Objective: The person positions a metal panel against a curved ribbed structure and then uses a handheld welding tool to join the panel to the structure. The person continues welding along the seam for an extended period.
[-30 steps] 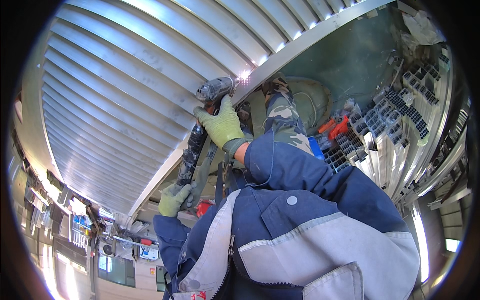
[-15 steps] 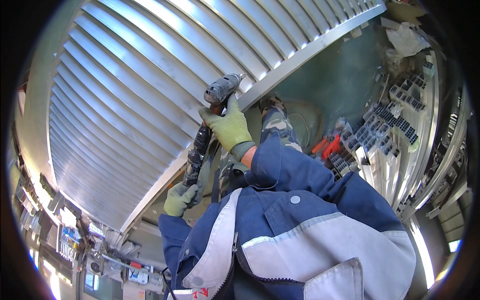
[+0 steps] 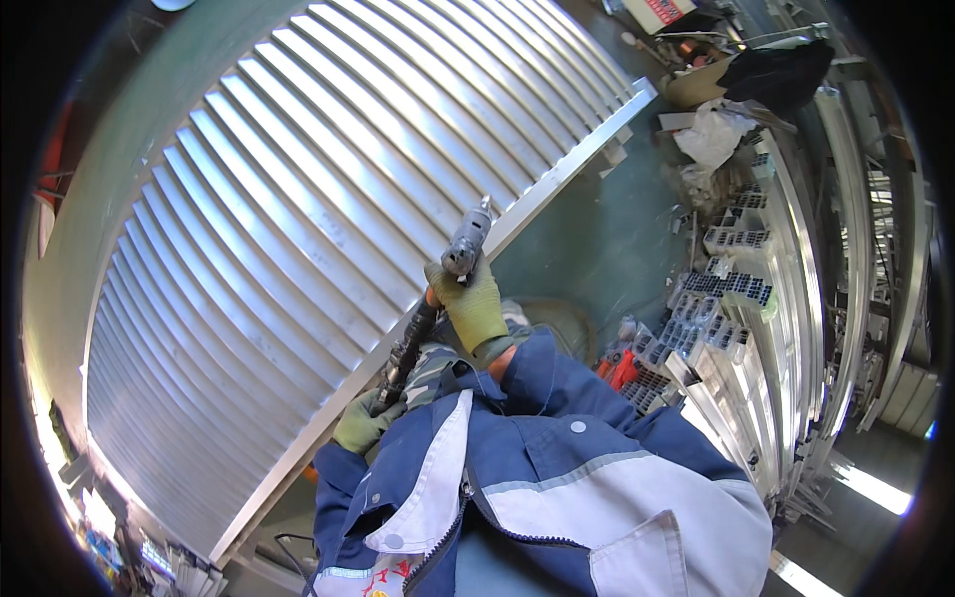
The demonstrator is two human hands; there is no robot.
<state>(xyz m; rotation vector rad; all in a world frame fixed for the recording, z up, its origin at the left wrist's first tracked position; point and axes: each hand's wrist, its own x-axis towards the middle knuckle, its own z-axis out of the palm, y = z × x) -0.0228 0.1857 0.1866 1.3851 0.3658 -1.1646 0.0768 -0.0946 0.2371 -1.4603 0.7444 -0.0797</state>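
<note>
Tool (image 3: pixel 466 247) at right-hand rail (image 3: pixel 572 162) of slatted panel (image 3: pixel 288 229) | right hand (image 3: pixel 472 306) wrapped round tool's neck, left hand (image 3: pixel 364 426) curled round its near end | panel looks fully slatted; remaining work: can't tell

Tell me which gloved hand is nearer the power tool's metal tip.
The right hand: it grips the power tool just behind its grey head, while the left hand is at the black handle's lower end.

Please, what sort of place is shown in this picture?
Probably a metalworking shop: a large slatted metal panel lies before the person, long metal profiles are stacked at the right, and the gloved right hand grips a tool.
</note>
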